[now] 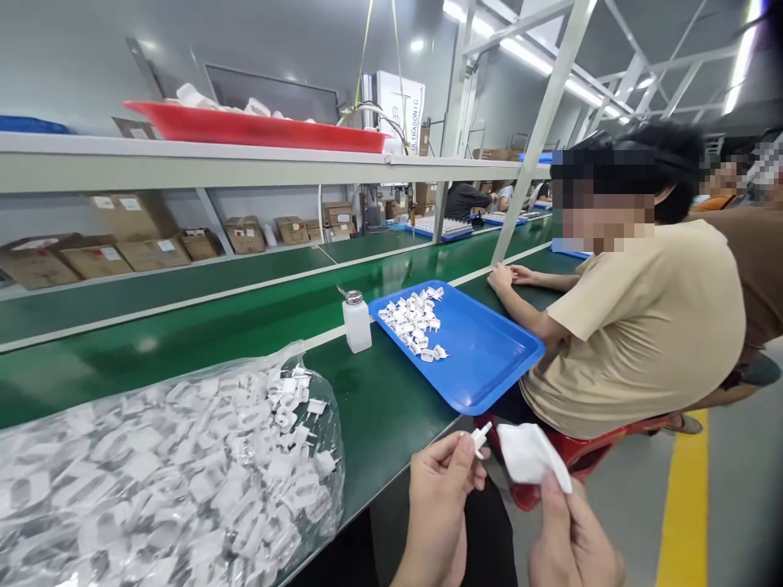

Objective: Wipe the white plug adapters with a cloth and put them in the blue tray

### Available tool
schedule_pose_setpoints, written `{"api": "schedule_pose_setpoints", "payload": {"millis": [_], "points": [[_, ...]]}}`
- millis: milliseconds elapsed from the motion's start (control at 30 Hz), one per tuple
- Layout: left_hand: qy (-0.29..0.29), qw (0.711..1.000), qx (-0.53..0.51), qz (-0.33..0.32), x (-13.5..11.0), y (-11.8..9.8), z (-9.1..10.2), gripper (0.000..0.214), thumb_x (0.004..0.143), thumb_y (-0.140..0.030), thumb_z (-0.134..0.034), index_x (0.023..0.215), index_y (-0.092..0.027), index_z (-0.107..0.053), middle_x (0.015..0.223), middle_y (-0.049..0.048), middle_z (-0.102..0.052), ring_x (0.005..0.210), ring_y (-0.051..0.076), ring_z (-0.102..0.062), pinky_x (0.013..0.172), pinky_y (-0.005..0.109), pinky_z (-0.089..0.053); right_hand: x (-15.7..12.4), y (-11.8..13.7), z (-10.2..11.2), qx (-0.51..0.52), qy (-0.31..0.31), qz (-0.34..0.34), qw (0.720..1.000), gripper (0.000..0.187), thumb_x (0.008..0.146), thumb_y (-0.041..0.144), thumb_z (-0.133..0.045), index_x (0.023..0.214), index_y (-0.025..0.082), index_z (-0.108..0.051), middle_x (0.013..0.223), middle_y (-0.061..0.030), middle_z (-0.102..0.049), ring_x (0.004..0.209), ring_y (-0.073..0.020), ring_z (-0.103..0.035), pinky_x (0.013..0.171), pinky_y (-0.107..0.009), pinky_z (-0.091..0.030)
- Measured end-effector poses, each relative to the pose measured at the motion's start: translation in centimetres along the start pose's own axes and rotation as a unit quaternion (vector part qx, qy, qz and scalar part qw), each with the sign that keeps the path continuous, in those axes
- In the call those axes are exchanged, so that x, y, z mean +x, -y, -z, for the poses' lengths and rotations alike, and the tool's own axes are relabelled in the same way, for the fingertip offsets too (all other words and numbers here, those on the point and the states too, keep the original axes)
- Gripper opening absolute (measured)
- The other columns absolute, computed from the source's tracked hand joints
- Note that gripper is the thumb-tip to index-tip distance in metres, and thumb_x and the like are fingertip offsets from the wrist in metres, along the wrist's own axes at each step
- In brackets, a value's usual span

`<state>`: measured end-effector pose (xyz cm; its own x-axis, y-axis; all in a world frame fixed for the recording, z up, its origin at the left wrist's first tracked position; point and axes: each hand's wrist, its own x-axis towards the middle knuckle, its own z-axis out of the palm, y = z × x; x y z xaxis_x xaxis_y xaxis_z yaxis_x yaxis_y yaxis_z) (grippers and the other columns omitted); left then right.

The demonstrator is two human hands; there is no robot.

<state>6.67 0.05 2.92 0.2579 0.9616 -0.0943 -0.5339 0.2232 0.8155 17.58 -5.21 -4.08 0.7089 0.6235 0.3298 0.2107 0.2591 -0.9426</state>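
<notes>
My left hand (pixel 440 505) pinches a small white plastic plug part (pixel 481 439) with metal prongs between thumb and fingers. My right hand (pixel 572 538) grips a folded white cloth (pixel 531 453) close beside that part, and the two are a little apart. To the left of my hands lies a large clear plastic bag (pixel 171 481) filled with white plug parts. Beyond it, a blue plastic tray (pixel 483 350) on the green workbench belt (pixel 382 408) holds a pile of similar white parts (pixel 413 320).
A white bottle with a metal pump lid (pixel 357 322) stands beside the tray. A seated co-worker (pixel 630 326) in a beige shirt rests both hands on the bench. A shelf (pixel 183 163) above carries cardboard boxes and a red tray (pixel 257 129).
</notes>
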Motion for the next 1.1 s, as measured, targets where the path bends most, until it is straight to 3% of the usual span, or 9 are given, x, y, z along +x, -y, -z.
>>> {"api": "schedule_pose_setpoints", "payload": {"millis": [67, 133, 267, 333, 400, 500, 733, 933, 1100], "points": [[0.0, 0.999, -0.034, 0.023, -0.2, 0.0, 0.1, 0.035, 0.087, -0.043, -0.076, 0.078, -0.01, -0.075, 0.075, 0.0048, -0.064, 0.064, 0.009, -0.044, 0.06, 0.021, -0.036, 0.9, 1.5, 0.1, -0.135, 0.006, 0.193, 0.972, 0.023, 0.09, 0.021, -0.068, 0.111, 0.025, -0.078, 0.1, -0.0083, -0.07, 0.093, -0.0258, -0.059, 0.084, -0.037, -0.045], [0.003, 0.997, -0.063, 0.034, -0.4, 0.3, 0.1, 0.031, 0.082, -0.04, -0.082, 0.076, -0.01, -0.076, 0.068, 0.0021, -0.059, 0.061, 0.008, -0.042, 0.058, 0.02, -0.035, 1.5, 3.0, -0.3, -0.168, 0.07, 0.304, 0.935, 0.035, 0.09, 0.015, -0.065, 0.121, 0.028, -0.076, 0.105, -0.01, -0.065, 0.096, -0.0265, -0.055, 0.086, -0.04, -0.044], [-0.004, 0.998, -0.056, 0.014, -0.6, 0.7, 0.0, 0.036, 0.076, -0.04, -0.086, 0.06, -0.011, -0.072, 0.054, -0.0033, -0.046, 0.054, 0.006, -0.034, 0.053, 0.021, -0.027, 2.0, 4.3, -0.8, -0.117, 0.221, 0.315, 0.916, 0.056, 0.095, 0.008, -0.054, 0.147, 0.028, -0.057, 0.092, -0.0066, -0.058, 0.087, -0.0221, -0.056, 0.072, -0.034, -0.049], [0.011, 1.0, -0.01, -0.003, -0.7, 0.5, -0.1, 0.041, 0.08, -0.043, -0.082, 0.057, -0.011, -0.07, 0.053, -0.0028, -0.046, 0.053, 0.007, -0.035, 0.053, 0.023, -0.026, 2.3, 4.1, -0.5, -0.124, 0.214, 0.328, 0.912, 0.055, 0.094, 0.006, -0.055, 0.145, 0.025, -0.058, 0.09, -0.0059, -0.059, 0.084, -0.0208, -0.056, 0.07, -0.032, -0.049], [0.025, 0.999, 0.028, -0.009, -0.6, 0.1, -0.3, 0.04, 0.084, -0.045, -0.077, 0.063, -0.011, -0.073, 0.056, 0.0002, -0.053, 0.054, 0.008, -0.038, 0.053, 0.023, -0.027, 2.3, 3.8, -0.2, -0.142, 0.144, 0.324, 0.924, 0.043, 0.093, 0.005, -0.057, 0.13, 0.023, -0.067, 0.09, -0.0058, -0.06, 0.083, -0.0203, -0.056, 0.072, -0.032, -0.047], [0.028, 0.999, 0.043, -0.008, -0.6, -0.5, -0.6, 0.038, 0.084, -0.047, -0.075, 0.071, -0.011, -0.077, 0.06, 0.0018, -0.056, 0.054, 0.009, -0.038, 0.053, 0.024, -0.027, 1.7, 4.2, -0.3, -0.114, 0.088, 0.239, 0.96, 0.023, 0.097, 0.011, -0.055, 0.107, 0.023, -0.072, 0.088, -0.0056, -0.059, 0.078, -0.0191, -0.056, 0.07, -0.03, -0.045], [0.035, 0.993, 0.108, -0.038, -0.9, -0.9, -0.2, 0.04, 0.08, -0.047, -0.078, 0.063, -0.011, -0.072, 0.054, 0.0007, -0.052, 0.051, 0.009, -0.041, 0.05, 0.023, -0.03, 0.6, 5.8, -1.2, 0.018, 0.163, 0.041, 0.986, 0.027, 0.099, 0.036, -0.055, 0.088, 0.023, -0.076, 0.084, -0.0057, -0.062, 0.076, -0.0198, -0.06, 0.066, -0.029, -0.048], [-0.004, 0.997, 0.076, -0.023, -1.0, -1.2, -0.2, 0.038, 0.078, -0.046, -0.08, 0.063, -0.011, -0.072, 0.053, 0.0022, -0.057, 0.05, 0.01, -0.045, 0.049, 0.022, -0.034, 0.3, 4.4, -1.9, 0.265, 0.158, -0.196, 0.931, 0.028, 0.093, 0.045, -0.066, 0.079, 0.021, -0.07, 0.077, -0.0039, -0.059, 0.072, -0.0185, -0.055, 0.063, -0.03, -0.05], [-0.023, 0.998, 0.06, -0.023, -1.0, -1.3, -0.2, 0.037, 0.074, -0.046, -0.083, 0.064, -0.012, -0.071, 0.052, 0.0014, -0.057, 0.05, 0.009, -0.045, 0.048, 0.021, -0.034, 0.7, 5.6, -2.5, 0.322, 0.163, -0.273, 0.892, 0.031, 0.086, 0.048, -0.073, 0.072, 0.02, -0.068, 0.069, -0.003, -0.06, 0.067, -0.0186, -0.056, 0.064, -0.035, -0.054]]}}
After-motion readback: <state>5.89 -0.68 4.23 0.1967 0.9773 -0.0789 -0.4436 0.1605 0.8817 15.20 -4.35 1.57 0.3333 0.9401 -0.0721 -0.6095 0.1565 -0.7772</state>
